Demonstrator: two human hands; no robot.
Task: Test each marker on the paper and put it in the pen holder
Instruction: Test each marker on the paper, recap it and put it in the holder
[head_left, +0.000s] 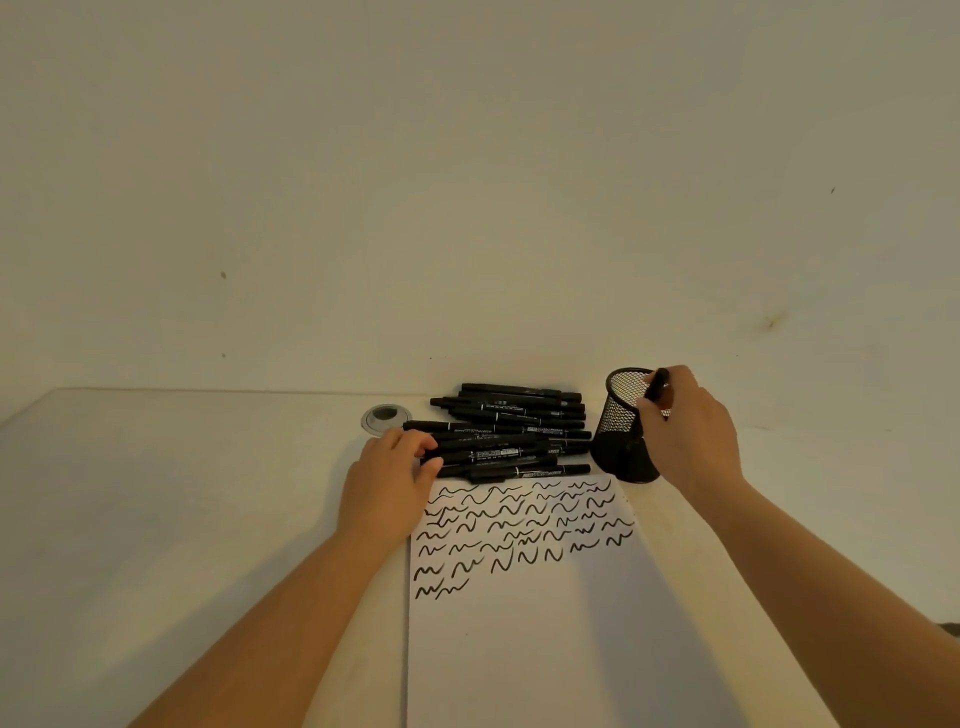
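Pale wall stands behind a white table (182, 519). At two o'clock the right hand (691, 436) pinches a black marker (657, 387) over the mesh pen holder (623, 426). At ten o'clock the left hand (389, 483) curls on the marker pile (509, 431), above the scribbled paper (519, 649). A bump could tip the light holder. Pulling one marker could roll others.

Dim, warm yellowish light throughout. The wall (467, 182) is evenly lit and shows no glare. Soft arm shadows fall across the paper (519, 649). Wide-angle bending curves the desk (156, 493) edge at left. Detail is slightly soft overall.
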